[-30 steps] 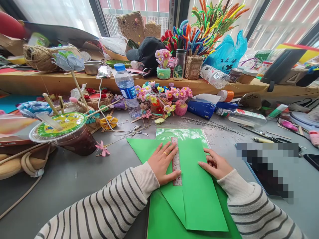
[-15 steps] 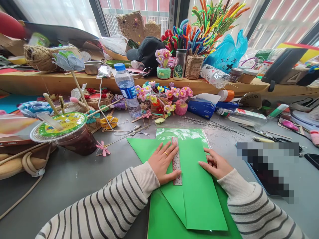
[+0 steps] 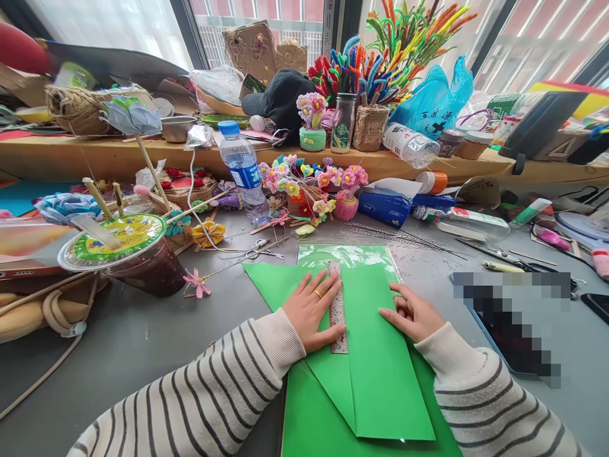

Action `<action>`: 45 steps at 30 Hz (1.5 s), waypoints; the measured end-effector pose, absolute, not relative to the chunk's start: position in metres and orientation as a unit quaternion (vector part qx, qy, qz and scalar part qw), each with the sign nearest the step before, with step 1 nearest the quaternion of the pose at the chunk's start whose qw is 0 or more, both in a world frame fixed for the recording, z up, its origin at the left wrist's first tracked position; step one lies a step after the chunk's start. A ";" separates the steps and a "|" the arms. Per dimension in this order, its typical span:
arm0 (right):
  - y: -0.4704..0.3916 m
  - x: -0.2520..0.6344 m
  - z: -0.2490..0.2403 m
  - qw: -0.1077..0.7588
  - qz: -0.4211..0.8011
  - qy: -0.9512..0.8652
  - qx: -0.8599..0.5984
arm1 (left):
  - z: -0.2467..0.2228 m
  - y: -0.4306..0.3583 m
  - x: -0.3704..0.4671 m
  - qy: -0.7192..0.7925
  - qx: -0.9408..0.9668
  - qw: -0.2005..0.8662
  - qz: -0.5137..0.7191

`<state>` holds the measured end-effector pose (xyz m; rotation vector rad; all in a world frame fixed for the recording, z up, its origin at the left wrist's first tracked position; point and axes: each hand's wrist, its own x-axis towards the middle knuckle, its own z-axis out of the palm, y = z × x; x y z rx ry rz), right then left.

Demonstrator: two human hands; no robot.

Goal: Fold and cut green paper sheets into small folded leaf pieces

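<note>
A sheet of green paper, with a folded triangular flap at its left, lies on a larger green pack of paper in a clear sleeve. Along the fold line rests a short clear ruler with red markings. My left hand lies flat with fingers spread, pressing on the ruler and the flap. At the paper's right edge is my right hand, closed, its thumb on top and its other fingers curled by the edge, partly hidden.
To the left a cup with a dark drink leans tilted. A water bottle, small scissors and pink craft flowers stand or lie behind the paper. On the right are a blurred-out phone and a glue stick.
</note>
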<state>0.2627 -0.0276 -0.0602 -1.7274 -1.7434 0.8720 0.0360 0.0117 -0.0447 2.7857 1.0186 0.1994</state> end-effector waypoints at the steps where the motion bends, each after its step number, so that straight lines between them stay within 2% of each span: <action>1: -0.028 0.263 -0.060 0.265 0.322 -0.646 -0.639 | -0.045 0.012 0.036 0.340 0.934 0.085 0.068; 13: -0.018 0.254 -0.038 0.302 0.308 -0.616 -0.659 | -0.045 0.012 0.037 0.341 0.932 0.093 0.079; 22: -0.005 0.223 0.006 0.181 0.040 -0.721 -0.668 | -0.045 0.011 0.036 0.339 0.932 0.096 0.084; 27: -0.009 0.206 0.012 0.111 -0.047 -0.753 -0.647 | -0.046 0.011 0.037 0.336 0.932 0.102 0.091; 39: -0.018 0.191 0.009 0.077 -0.101 -0.805 -0.579 | -0.045 0.010 0.038 0.338 0.931 0.105 0.092; 45: -0.019 0.195 0.008 0.117 -0.100 -0.792 -0.591 | -0.047 0.009 0.039 0.353 0.924 0.099 0.105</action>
